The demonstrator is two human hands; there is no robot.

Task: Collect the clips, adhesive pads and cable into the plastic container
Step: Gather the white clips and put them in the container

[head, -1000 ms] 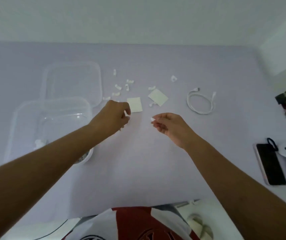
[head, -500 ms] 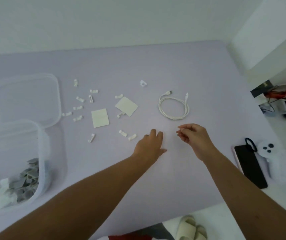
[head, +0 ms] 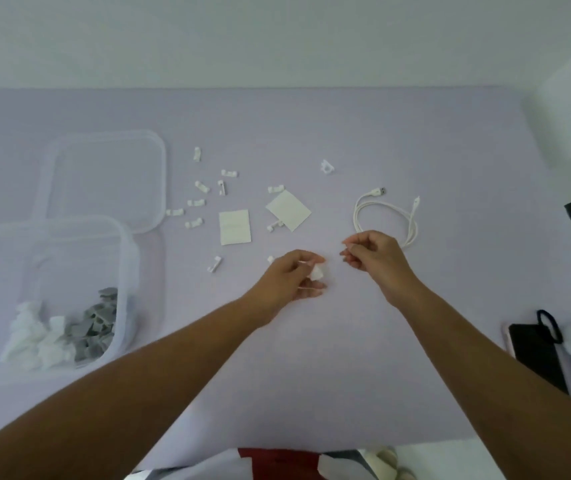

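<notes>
Lilac table (head: 311, 375) (white wall behind): left-hand fingers (head: 306, 271) pinch a clip (head: 318, 272); right fingers' (head: 353, 252) hold unclear.

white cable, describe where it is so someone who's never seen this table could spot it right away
Start at the lilac table and look right of the two square adhesive pads, just beyond the right hand. The white cable lies there in a loose coil with both plug ends pointing away from the person. It is the only long, looped thing; the clips to its left are short stubby pieces.
</notes>
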